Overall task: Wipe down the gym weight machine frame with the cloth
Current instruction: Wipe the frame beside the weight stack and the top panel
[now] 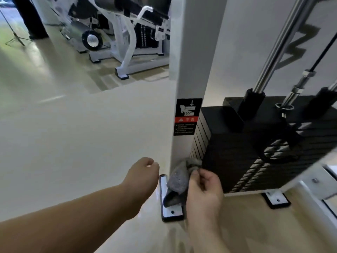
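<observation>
The grey cloth [177,181] is pinched in the right hand [205,190] and pressed to the foot of the white frame upright [189,70], beside the black weight stack [255,147]; the left hand [143,175] is held loosely curled, gripping nothing. The bottom of the post appears to be the part in hand, and an upward stroke is probably called for next. The post's far faces are hidden.

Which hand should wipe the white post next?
Right, probably. The right hand grips the grey cloth at the foot of the white post. The left hand is empty, its fingers loosely curled, off to the side.
</observation>
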`<state>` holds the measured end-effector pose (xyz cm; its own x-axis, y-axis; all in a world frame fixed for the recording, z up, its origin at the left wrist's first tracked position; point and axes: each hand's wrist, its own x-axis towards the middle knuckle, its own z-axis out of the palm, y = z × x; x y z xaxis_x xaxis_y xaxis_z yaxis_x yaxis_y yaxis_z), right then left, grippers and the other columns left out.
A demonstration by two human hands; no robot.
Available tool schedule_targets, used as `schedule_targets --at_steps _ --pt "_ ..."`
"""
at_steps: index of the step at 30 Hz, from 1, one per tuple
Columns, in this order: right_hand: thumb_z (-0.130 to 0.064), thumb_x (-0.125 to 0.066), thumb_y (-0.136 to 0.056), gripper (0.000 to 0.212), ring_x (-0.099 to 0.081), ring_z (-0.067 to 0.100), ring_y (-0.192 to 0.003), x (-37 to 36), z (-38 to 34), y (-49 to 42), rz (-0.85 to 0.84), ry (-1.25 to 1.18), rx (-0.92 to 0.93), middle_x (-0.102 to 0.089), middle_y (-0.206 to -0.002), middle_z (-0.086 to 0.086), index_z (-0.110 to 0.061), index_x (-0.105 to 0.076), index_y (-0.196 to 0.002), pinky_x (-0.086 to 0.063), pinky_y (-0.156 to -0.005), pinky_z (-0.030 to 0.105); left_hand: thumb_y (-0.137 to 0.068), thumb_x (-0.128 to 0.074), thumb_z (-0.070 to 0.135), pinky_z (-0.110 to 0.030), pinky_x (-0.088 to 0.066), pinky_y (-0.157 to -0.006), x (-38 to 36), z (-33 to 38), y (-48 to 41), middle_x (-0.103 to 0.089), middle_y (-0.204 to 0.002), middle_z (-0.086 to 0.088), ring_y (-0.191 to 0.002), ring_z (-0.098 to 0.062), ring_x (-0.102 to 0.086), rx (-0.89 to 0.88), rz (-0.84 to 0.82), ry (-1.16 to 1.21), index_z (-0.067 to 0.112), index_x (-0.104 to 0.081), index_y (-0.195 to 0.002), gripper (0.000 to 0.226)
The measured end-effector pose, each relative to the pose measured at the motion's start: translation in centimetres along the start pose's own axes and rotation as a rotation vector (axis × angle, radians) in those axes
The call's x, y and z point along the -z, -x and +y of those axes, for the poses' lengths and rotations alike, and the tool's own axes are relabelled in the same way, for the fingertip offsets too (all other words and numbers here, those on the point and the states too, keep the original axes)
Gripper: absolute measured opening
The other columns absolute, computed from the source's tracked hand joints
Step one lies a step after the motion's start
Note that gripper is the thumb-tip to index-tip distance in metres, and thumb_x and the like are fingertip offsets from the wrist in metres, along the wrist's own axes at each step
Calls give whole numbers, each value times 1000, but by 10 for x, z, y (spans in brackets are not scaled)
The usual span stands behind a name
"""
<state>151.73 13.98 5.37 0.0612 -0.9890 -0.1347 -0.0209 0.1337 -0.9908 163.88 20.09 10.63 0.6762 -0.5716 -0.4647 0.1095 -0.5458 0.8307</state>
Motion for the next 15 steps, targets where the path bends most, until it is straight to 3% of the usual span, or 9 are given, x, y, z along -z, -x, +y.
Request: schedule_targets --at_steps 2,3,6,9,12,15 --pt "-22 -67 -96 13 -68 1 -91 -9 -7 5 10 -8 88 -71 -96 -10 -34 -64 -94 -53 -71 15 -104 -42 38 -39 -42 -110 -1 1 2 -52 -142 10 -122 -15 -53 -57 -33 38 32 -49 -145 42" --pt "-24 -67 -96 12 -66 -3 -90 -13 -10 7 7 -7 120 -70 -95 -10 -35 -63 -96 -52 -70 11 -105 -41 39 -32 -36 -111 -1 1 3 -47 -147 15 -127 -10 -47 -100 -67 50 33 -44 -149 45" --pt "-26 -68 -94 18 -61 -9 -92 -26 -10 10 5 42 209 -66 -102 -10 -38 -56 -100 -48 -72 4 -106 -41 41 -23 -29 -103 2 3 -1 -44 -150 20 -123 0 -41 -230 -146 73 36 -45 -149 43" --pt "-25 -63 -96 22 -59 -7 -102 -39 -4 7 66 123 334 -60 -112 -13 -41 -50 -103 -48 -79 7 -107 -37 45 -22 -24 -107 7 4 -24 -35 -156 22 -129 3 -34 -275 -223 48 37 -35 -154 48" --pt "-28 -60 -96 25 -60 4 -111 -55 2 5 201 180 445 -56 -117 -17 -38 -48 -116 -51 -89 23 -99 -38 63 -32 -23 -120 5 4 -43 -33 -155 26 -143 -1 -33 -290 -324 91 44 -33 -153 57" --pt "-24 -58 -99 27 -55 -7 -107 -73 11 -1 364 211 521 -50 -112 -23 -30 -46 -123 -49 -90 23 -89 -44 73 -44 -40 -115 -1 -5 -59 -46 -149 19 -134 -8 -50 -329 -339 163 47 -39 -145 62"
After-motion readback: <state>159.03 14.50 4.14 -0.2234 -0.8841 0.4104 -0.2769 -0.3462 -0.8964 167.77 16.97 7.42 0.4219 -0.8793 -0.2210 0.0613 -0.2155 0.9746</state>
